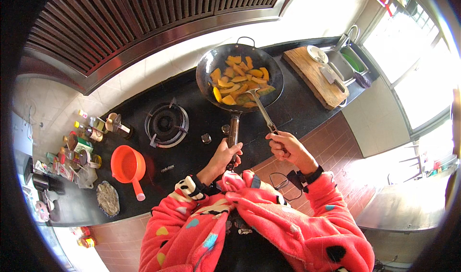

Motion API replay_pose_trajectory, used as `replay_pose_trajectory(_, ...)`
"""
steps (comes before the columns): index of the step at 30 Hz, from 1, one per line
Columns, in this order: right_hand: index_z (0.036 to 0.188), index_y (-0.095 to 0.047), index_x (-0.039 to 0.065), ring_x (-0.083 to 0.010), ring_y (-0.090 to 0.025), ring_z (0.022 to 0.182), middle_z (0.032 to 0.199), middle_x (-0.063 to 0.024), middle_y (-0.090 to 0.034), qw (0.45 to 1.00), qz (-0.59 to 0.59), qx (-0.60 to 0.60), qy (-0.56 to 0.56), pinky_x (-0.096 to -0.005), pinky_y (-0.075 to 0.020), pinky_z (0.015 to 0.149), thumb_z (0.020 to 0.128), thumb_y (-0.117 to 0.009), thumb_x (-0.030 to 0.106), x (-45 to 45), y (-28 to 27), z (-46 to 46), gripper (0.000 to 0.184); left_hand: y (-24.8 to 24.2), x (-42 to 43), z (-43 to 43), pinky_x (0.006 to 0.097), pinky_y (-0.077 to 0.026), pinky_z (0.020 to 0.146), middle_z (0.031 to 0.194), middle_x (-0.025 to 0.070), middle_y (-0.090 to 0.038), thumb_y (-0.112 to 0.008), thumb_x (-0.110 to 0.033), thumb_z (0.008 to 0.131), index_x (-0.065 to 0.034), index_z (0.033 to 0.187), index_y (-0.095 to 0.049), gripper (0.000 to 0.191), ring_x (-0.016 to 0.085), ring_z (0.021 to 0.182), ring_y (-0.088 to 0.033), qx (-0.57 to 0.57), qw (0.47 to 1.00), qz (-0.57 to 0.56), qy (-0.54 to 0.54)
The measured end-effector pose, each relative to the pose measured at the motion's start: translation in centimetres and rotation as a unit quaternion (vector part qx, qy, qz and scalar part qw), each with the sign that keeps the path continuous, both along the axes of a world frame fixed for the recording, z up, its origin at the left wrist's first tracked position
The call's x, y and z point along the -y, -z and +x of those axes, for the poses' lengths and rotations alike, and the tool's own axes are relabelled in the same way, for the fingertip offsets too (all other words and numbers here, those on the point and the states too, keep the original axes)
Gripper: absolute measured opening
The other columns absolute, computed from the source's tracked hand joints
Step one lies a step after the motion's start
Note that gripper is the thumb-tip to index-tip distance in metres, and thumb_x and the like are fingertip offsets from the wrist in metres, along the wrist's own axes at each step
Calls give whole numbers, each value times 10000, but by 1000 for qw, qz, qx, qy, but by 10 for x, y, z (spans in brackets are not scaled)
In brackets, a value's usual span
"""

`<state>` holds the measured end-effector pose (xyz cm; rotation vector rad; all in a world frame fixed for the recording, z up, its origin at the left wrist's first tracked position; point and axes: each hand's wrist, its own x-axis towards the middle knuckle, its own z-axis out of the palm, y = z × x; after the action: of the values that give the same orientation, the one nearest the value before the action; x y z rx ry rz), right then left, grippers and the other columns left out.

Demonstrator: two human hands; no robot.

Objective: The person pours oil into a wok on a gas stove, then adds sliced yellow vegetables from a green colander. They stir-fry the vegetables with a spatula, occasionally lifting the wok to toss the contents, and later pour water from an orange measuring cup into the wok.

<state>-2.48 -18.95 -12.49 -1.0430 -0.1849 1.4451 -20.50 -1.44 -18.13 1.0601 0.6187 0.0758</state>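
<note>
My left hand grips the long handle of a dark wok on the black cooktop. Sliced orange pumpkin-like pieces, some with green rind, lie heaped in the wok. In my right hand is the handle of a metal wok spatula. Its blade meets the slices at the wok's near right side. The burner beneath the wok is hidden by it.
Left of the wok sits a bare gas burner. An orange dipper, a plate of pale food and several seasoning bottles stand further left. At right, a cleaver rests on a wooden chopping board beside the sink.
</note>
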Motion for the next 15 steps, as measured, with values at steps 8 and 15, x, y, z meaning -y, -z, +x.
replay_pose_trajectory(8,1002,-525,30,-31,-271,417,579,68,-314,987,-32,133,-80,-201,-228,351,997,-419,359,1,-40,29,346,-2,-1,0,269,-446,397,749,71,-552,-629,-266,882,-70,1046,-369,364,136,479,-557,0,1000,7,9)
replay_pose_trajectory(15,967,-581,48,-88,-475,456,605,-3,-539,755,-177,590,-225,-251,-380,384,950,-436,330,-26,-106,95,318,-2,0,1,267,-456,407,767,70,-561,-608,-268,899,-85,1070,-380,339,134,482,-560,-22,1000,9,3)
